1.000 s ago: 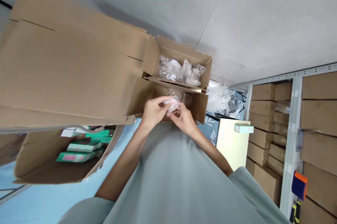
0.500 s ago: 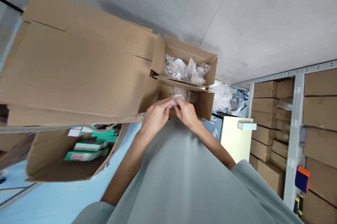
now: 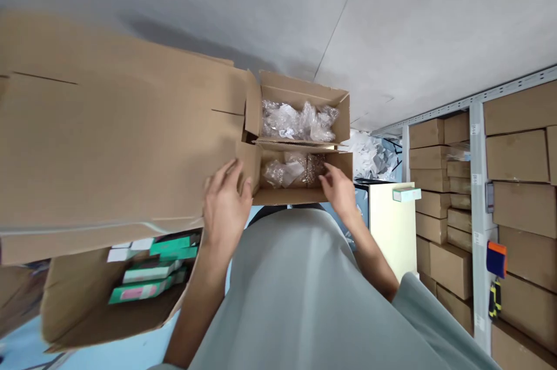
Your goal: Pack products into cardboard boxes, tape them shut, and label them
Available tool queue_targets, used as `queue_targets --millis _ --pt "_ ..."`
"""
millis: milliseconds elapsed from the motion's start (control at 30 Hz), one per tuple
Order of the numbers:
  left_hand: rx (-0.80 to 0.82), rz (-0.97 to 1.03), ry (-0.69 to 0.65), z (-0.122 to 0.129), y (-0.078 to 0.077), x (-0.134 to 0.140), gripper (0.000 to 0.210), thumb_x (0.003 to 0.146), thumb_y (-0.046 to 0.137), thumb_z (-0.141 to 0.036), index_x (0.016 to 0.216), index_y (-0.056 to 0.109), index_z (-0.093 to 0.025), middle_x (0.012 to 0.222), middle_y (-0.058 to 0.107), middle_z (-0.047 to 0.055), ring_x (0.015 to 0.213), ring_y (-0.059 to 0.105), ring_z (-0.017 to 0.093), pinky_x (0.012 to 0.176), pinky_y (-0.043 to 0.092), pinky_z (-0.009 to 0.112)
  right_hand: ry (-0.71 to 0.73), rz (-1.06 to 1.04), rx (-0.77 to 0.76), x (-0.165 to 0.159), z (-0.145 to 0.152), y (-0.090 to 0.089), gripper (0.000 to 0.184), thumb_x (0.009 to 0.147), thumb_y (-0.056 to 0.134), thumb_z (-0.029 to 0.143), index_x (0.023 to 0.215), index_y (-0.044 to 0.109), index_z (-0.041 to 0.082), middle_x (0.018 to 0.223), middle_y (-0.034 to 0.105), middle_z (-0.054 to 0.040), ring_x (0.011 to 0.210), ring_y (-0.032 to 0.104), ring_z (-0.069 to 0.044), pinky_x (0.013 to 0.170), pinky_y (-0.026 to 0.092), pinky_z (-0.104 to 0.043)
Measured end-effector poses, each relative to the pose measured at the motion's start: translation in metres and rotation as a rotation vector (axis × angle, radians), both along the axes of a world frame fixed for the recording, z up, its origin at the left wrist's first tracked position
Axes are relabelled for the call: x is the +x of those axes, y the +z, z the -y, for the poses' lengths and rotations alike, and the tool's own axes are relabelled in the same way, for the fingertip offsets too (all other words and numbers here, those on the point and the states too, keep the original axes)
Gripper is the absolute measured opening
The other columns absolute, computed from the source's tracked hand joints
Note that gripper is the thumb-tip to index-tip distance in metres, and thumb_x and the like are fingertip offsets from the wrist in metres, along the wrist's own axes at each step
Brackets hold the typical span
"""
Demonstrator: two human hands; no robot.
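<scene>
Two open cardboard boxes stand side by side before me. The nearer box [image 3: 282,198] holds clear bubble wrap bundles [image 3: 296,170], one with a white paper piece on it. In the farther box [image 3: 304,83] lies more crumpled bubble wrap [image 3: 300,122]. My left hand [image 3: 227,202] is open, its fingers apart, left of the nearer box by its raised flap [image 3: 247,166]. My right hand [image 3: 339,187] is over that box's right end, fingers curved and apart, with nothing visible in it. Whether its fingertips touch the wrap I cannot tell.
A large flat stack of cardboard [image 3: 117,144] fills the left. Below it, a big open carton [image 3: 73,294] holds green and white small boxes [image 3: 148,277]. On the right, a shelf post [image 3: 478,196] stands among brown cartons [image 3: 522,155]. A small green-white box [image 3: 407,194] sits on a pale panel [image 3: 391,236].
My hands were together over the nearer box, pinching clear wrap. They have let go and moved apart, left hand to the left, right hand to the right. The wrap now lies in the box.
</scene>
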State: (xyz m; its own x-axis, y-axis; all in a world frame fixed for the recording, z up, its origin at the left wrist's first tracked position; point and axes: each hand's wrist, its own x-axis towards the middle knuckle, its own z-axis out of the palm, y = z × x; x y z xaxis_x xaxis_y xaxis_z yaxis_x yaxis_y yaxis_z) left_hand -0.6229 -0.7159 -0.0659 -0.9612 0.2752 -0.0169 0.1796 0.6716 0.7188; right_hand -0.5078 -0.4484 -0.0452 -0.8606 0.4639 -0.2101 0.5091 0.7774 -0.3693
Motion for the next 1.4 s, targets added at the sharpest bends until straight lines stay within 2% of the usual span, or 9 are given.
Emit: queue_targets --millis 133,200,333,467,600,767,900,1200,1400 --pt "-0.080 0.056 0.060 0.008 -0.006 -0.011 0.054 0.109 0.055 -0.045 0.157 0.065 -0.021 0.138 0.076 0.019 0.134 0.069 0.046 0.117 0.052 0.067 -0.348 0.041 0.224 0.034 -0.031 0.014 0.030 0.107 0.068 0.038 0.123 0.082 0.017 0.118 0.083 -0.0157 0.099 0.080 -0.032 0.089 0.058 -0.038" --pt "-0.081 0.100 0.058 0.009 -0.011 -0.016 0.056 0.108 0.054 -0.045 0.157 0.065 -0.019 0.125 0.080 0.018 0.126 0.072 0.045 0.113 0.052 0.067 -0.413 0.090 0.212 0.042 -0.038 0.013 0.025 0.105 0.070 0.036 0.114 0.083 0.017 0.115 0.085 -0.0153 0.099 0.080 -0.032 0.088 0.057 -0.037" --pt "-0.017 0.077 0.052 0.009 -0.015 -0.018 0.052 0.104 0.058 -0.039 0.154 0.067 -0.028 0.105 0.081 0.007 0.110 0.075 0.038 0.106 0.054 0.061 -0.431 0.099 0.145 0.049 -0.040 0.003 0.026 0.107 0.065 0.036 0.103 0.084 0.019 0.108 0.087 -0.0140 0.092 0.081 -0.029 0.084 0.054 -0.035" --pt "-0.053 0.034 0.067 0.001 0.004 -0.012 0.056 0.099 0.061 -0.036 0.154 0.067 -0.027 0.102 0.081 0.006 0.103 0.076 0.034 0.107 0.056 0.058 -0.422 0.038 0.140 0.066 -0.043 0.007 0.031 0.107 0.062 0.040 0.104 0.084 0.019 0.107 0.087 -0.0129 0.086 0.079 -0.027 0.081 0.051 -0.033" --pt "-0.131 0.074 0.073 -0.026 0.031 0.001 0.062 0.096 0.064 -0.039 0.157 0.065 -0.025 0.109 0.081 0.009 0.105 0.076 0.031 0.109 0.057 0.053 -0.495 -0.031 0.109 0.111 -0.058 0.021 0.040 0.107 0.060 0.050 0.104 0.084 0.018 0.100 0.086 -0.0123 0.080 0.075 -0.025 0.079 0.050 -0.033" --pt "-0.125 0.019 -0.098 -0.096 0.048 0.041 0.062 0.096 0.064 -0.039 0.157 0.065 -0.025 0.106 0.082 0.007 0.100 0.075 0.029 0.108 0.057 0.050 -0.691 -0.142 0.066 0.209 -0.079 0.035 0.055 0.105 0.055 0.066 0.098 0.084 0.019 0.086 0.083 -0.0111 0.071 0.071 -0.025 0.077 0.050 -0.034" --pt "-0.109 -0.080 -0.299 -0.173 0.050 0.100 0.057 0.097 0.062 -0.038 0.151 0.068 -0.022 0.105 0.083 0.008 0.098 0.075 0.030 0.106 0.057 0.049 -0.902 -0.253 0.066 0.309 -0.090 0.036 0.063 0.104 0.052 0.073 0.095 0.084 0.019 0.088 0.084 -0.0115 0.069 0.069 -0.024 0.076 0.050 -0.036" --pt "-0.047 -0.148 -0.899 -0.350 0.018 0.282 0.053 0.098 0.058 -0.038 0.145 0.070 -0.017 0.104 0.083 0.010 0.098 0.076 0.031 0.103 0.059 0.044 -1.369 -0.323 0.127 0.526 -0.086 0.013 0.068 0.107 0.048 0.076 0.093 0.083 0.019 0.091 0.084 -0.0123 0.066 0.066 -0.022 0.075 0.050 -0.035" --pt "-0.076 -0.152 -1.194 -0.428 0.007 0.367 0.055 0.096 0.054 -0.032 0.144 0.071 -0.014 0.107 0.084 0.011 0.101 0.076 0.031 0.102 0.059 0.042 -1.606 -0.337 0.162 0.606 -0.081 -0.007 0.074 0.104 0.047 0.080 0.094 0.085 0.017 0.091 0.084 -0.0149 0.069 0.069 -0.025 0.077 0.051 -0.036"
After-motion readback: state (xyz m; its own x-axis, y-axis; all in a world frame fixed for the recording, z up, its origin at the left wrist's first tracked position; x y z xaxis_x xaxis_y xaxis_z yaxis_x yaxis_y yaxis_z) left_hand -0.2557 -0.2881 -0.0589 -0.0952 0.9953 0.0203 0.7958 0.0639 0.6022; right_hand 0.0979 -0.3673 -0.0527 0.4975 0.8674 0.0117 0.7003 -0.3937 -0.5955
